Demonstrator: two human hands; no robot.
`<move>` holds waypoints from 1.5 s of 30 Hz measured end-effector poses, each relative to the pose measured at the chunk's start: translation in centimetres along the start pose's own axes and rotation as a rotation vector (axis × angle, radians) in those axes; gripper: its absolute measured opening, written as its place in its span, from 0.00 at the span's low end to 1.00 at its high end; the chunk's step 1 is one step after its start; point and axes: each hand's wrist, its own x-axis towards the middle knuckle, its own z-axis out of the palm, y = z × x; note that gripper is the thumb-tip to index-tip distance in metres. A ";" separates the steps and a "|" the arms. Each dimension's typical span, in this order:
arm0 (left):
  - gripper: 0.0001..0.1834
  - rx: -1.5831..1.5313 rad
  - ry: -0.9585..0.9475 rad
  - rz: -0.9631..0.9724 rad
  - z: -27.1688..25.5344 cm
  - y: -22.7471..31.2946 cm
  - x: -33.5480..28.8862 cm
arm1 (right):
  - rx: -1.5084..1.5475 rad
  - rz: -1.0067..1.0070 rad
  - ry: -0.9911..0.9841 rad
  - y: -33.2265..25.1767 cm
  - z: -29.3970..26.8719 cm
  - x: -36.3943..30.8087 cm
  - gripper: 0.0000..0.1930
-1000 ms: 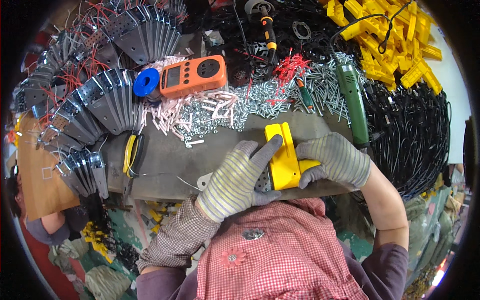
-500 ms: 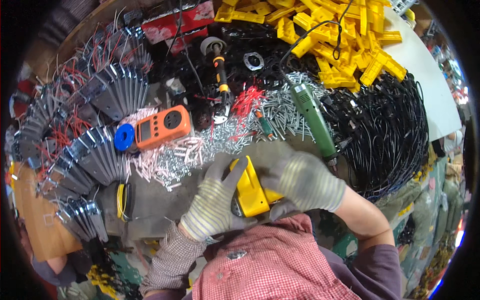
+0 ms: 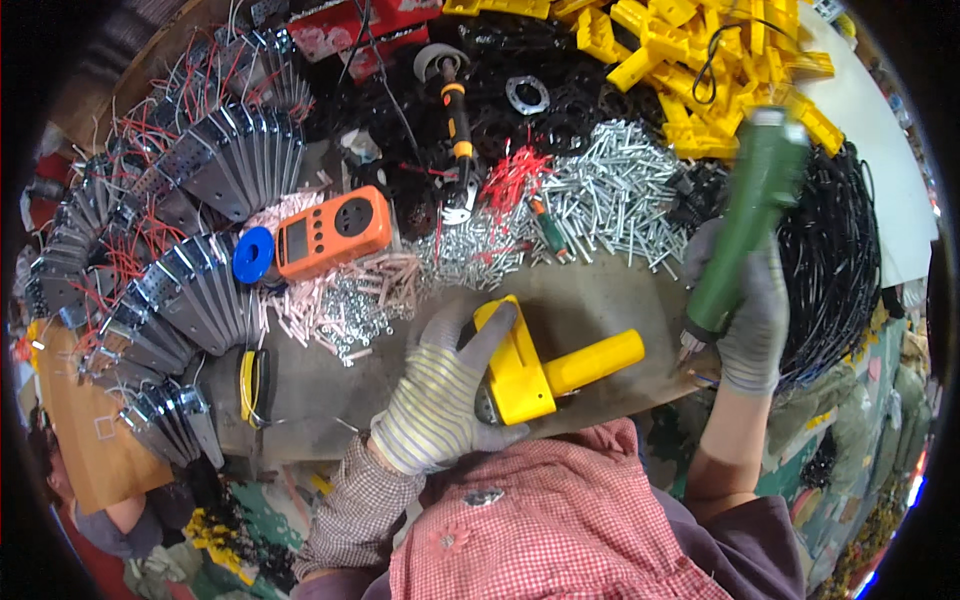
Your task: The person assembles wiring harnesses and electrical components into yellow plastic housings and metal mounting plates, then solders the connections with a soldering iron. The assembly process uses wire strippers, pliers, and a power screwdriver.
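Both hands wear grey gloves with pale striped cuffs. My left hand [image 3: 435, 395] is closed around a yellow plastic housing [image 3: 522, 380] with a round handle pointing right, at the near edge of the worktable [image 3: 640, 300]. A bit of metal shows at the housing's lower left side. My right hand [image 3: 757, 325] is wrapped round a green electric screwdriver [image 3: 748, 215], right of the housing. The screwdriver is tilted, its bit pointing down and left, apart from the housing. Its upper end is blurred by motion.
Loose screws [image 3: 620, 185] lie behind the housing, with a small green-handled screwdriver [image 3: 550, 235]. Yellow parts [image 3: 650, 50] are heaped far right, black cables [image 3: 835, 250] below. Left are an orange meter [image 3: 335, 235], a blue disc [image 3: 253, 256], grey metal plates [image 3: 235, 165] and yellow-handled snips [image 3: 249, 388].
My right hand has left the yellow housing, moved right and taken hold of the green electric screwdriver, now lifted off the table. My left hand keeps the housing; its handle is uncovered.
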 end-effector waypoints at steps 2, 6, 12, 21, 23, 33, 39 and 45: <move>0.68 -0.025 0.000 0.016 0.1 -0.3 0.4 | 0.403 0.074 0.010 -1.7 4.3 -0.2 0.29; 0.67 -0.087 0.035 0.048 0.3 -0.4 0.4 | 0.879 0.156 -0.031 2.3 1.5 0.2 0.24; 0.67 -0.092 0.035 0.067 0.6 -0.6 0.8 | 0.945 0.134 0.086 5.9 1.4 -0.5 0.24; 0.66 -0.013 0.028 0.083 -0.1 -0.2 0.6 | 1.014 0.157 0.064 6.9 1.5 -1.4 0.24; 0.66 -0.039 0.026 0.044 0.4 -0.8 0.0 | 1.023 0.121 0.023 6.8 1.2 -1.5 0.23; 0.08 0.547 0.340 -0.246 -2.9 -6.1 -4.0 | 1.018 0.095 -0.013 6.9 0.9 -1.6 0.23; 0.07 1.064 0.010 -0.150 -2.3 -5.3 -1.5 | 1.017 0.112 0.010 7.2 1.1 -1.6 0.23; 0.09 0.945 0.016 -0.152 -2.3 -6.3 0.1 | 1.000 0.091 -0.020 7.2 0.9 -1.8 0.23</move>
